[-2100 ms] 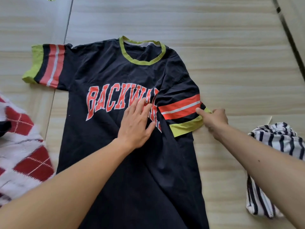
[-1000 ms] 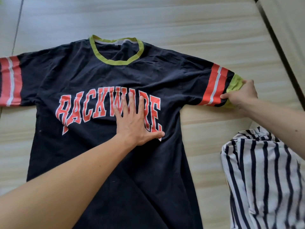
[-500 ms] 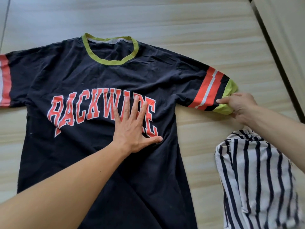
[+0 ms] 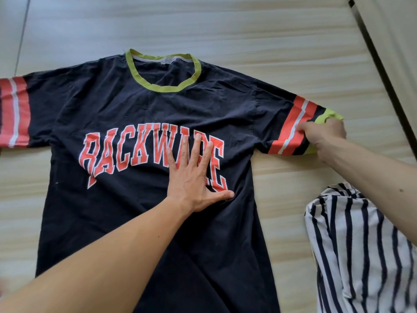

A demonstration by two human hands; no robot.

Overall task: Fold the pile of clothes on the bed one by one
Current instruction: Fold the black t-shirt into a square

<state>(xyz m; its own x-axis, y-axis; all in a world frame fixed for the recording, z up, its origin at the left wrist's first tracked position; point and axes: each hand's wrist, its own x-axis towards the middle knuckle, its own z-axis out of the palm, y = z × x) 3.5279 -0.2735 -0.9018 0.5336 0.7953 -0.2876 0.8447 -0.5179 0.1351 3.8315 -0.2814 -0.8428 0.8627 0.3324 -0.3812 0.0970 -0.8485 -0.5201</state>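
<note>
A black T-shirt [image 4: 117, 105] with red lettering, a lime collar and red-striped sleeves lies face up and spread flat on the pale striped bed surface [image 4: 270, 37]. My left hand [image 4: 194, 177] presses flat on its chest, fingers straight and spread over the letters. My right hand [image 4: 322, 134] grips the lime cuff of the shirt's right-side sleeve, which is stretched outward. The other sleeve runs off the left edge of the view.
A white garment with dark navy stripes [image 4: 361, 251] lies bunched at the lower right, under my right forearm. A dark bed edge [image 4: 383, 64] runs diagonally along the upper right.
My right hand unfolded the right-side sleeve from across the chest and pulled it out to the side, then shifted slightly inward on the cuff. My left hand stayed pressed on the chest.
</note>
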